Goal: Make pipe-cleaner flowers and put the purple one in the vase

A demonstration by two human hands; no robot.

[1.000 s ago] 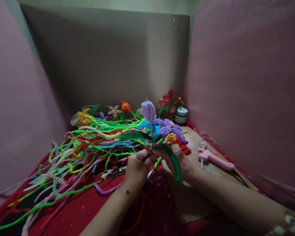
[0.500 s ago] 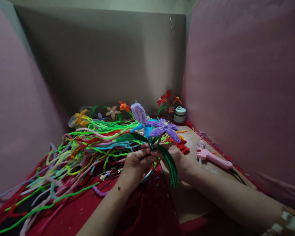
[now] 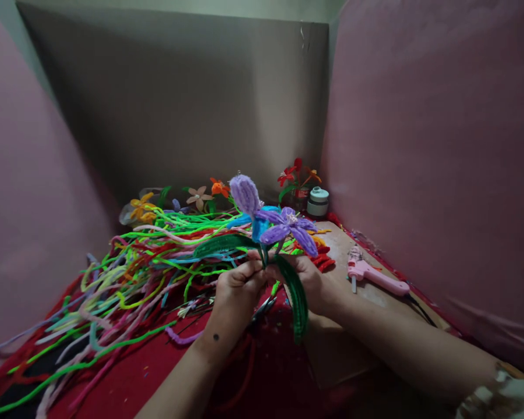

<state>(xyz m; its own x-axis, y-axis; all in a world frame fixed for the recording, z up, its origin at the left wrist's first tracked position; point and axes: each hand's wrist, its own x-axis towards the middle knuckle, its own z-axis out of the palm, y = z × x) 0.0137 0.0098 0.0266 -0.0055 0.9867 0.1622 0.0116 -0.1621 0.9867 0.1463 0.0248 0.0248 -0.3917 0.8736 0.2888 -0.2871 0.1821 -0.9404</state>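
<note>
A fuzzy bouquet of purple flowers [image 3: 288, 226] with a purple bud [image 3: 244, 195] and a blue flower [image 3: 260, 226] stands upright in the middle. Two dark green leaves [image 3: 294, 297] spread from its stems, one to the left and one drooping over the right wrist side. My left hand [image 3: 238, 291] pinches the stems from the left. From the right, my right hand [image 3: 303, 279] holds the same stems, its fingers partly hidden behind the drooping leaf.
Many coloured pipe cleaners [image 3: 126, 279] cover the left of the red cloth [image 3: 157, 372]. A pink glue gun [image 3: 375, 276] lies on a brown board [image 3: 338, 238]. Scissors [image 3: 264, 308] lie below my hands. Behind are a jar [image 3: 318, 202] and red flowers [image 3: 288, 174].
The bouquet and both hands have shifted slightly left. The green leaves have swung a little, the left one reaching further left and the drooping one lower.
</note>
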